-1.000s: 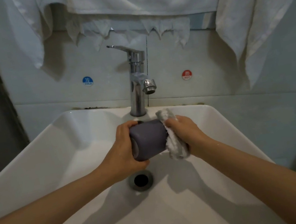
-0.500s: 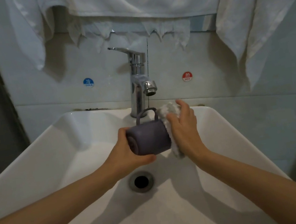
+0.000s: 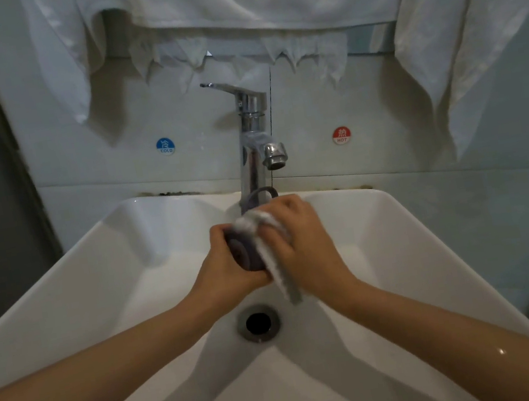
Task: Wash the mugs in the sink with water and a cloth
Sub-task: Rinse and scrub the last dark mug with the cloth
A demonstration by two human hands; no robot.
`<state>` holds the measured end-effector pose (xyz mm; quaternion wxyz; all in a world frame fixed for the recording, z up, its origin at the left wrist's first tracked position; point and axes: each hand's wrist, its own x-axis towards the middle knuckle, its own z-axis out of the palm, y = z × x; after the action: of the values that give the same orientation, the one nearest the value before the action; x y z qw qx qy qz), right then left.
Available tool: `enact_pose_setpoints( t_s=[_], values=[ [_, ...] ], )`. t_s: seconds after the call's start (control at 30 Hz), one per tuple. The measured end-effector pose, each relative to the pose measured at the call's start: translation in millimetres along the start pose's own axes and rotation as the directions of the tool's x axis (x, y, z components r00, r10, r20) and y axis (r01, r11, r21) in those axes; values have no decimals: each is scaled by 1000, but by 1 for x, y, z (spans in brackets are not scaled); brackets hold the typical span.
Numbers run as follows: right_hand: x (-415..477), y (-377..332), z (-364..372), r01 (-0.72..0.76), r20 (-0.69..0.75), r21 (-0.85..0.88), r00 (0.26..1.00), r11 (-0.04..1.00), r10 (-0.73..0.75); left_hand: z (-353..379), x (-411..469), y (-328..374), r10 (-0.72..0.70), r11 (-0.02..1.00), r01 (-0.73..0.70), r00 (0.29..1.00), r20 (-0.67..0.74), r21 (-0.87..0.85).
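**A:** Where is the mug?

**B:** Clamped between both hands, above the drain (image 3: 258, 322). The mug (image 3: 245, 253) is a dull purple-grey cylinder lying on its side. One flat round end shows beside the left hand's fingers. Its looped handle (image 3: 260, 194) pokes up beyond the right hand's knuckles.

**A:** And the hands themselves?

**B:** Close together. The left hand (image 3: 229, 271) has its fingers curled round the mug's end. The right hand (image 3: 302, 242) is curled over a pale, nubbly cloth (image 3: 275, 268) and presses it onto the mug's side. A limp strip of the cloth hangs below that hand's heel.

**A:** What lies around them?

**B:** Under both forearms is the sink (image 3: 61, 284), white and glossy, with straight edges and sloping walls. The drain is a dark hole in a metal ring. Straight beyond the hands stands a chrome tap (image 3: 251, 140) with a flat lever and a short, rounded spout. I cannot tell whether water is running. Rumpled white towels (image 3: 259, 0) hang above it.
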<state>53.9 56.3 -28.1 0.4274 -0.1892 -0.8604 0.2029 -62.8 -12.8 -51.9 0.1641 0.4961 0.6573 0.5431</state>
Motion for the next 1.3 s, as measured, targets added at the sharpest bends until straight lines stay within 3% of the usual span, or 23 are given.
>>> enact_pose_setpoints(
  t_s=[0.13, 0.23, 0.37, 0.43, 0.5, 0.57, 0.67, 0.83, 0.93, 1.1, 1.23, 1.3],
  values=[
    [9, 29, -24, -265, -100, 38, 958, 964, 268, -3, -6, 0, 12, 999, -12, 1000, 1, 39],
    [7, 20, -22, -280, -146, 140, 943, 950, 300, -4, -7, 0, 56, 996, -59, 997, 46, 72],
    [-6, -11, 1, -16, -119, 106, 992, 994, 29, -2, -3, -4, 60, 993, -73, 990, 129, 96],
    [-10, -13, 9, 159, -72, 47, 985, 986, -155, -2, -4, -6, 39, 990, -60, 987, 155, 130],
    [-10, -8, 11, 255, -36, -4, 966, 967, -255, -3, -5, -3, 17, 999, -22, 994, 106, 48],
    [-8, -5, 9, 219, -46, 10, 975, 976, -218, -3, -3, 0, 84, 996, -86, 995, 60, 28],
    [-3, -2, 0, 58, -118, 66, 992, 996, -50, -1, -3, 6, 136, 991, -136, 990, 46, -7],
    [13, 27, -34, -247, -264, 134, 925, 960, 275, -4, -9, 6, 112, 993, -114, 993, 49, 42],
    [17, 25, -39, -195, -293, 63, 934, 979, 204, 0, -9, 5, 107, 992, -110, 992, 63, 56],
    [13, 14, -30, 27, -152, -174, 987, 984, -54, -1, -9, 2, 106, 987, -115, 991, 85, 110],
    [14, 16, -32, 99, 104, -285, 992, 954, -72, -7, -6, -1, 89, 990, -91, 996, 26, 105],
    [15, 20, -33, 96, 120, -352, 991, 931, -57, -7, -6, -1, 108, 987, -108, 994, 14, 117]
  ],
)
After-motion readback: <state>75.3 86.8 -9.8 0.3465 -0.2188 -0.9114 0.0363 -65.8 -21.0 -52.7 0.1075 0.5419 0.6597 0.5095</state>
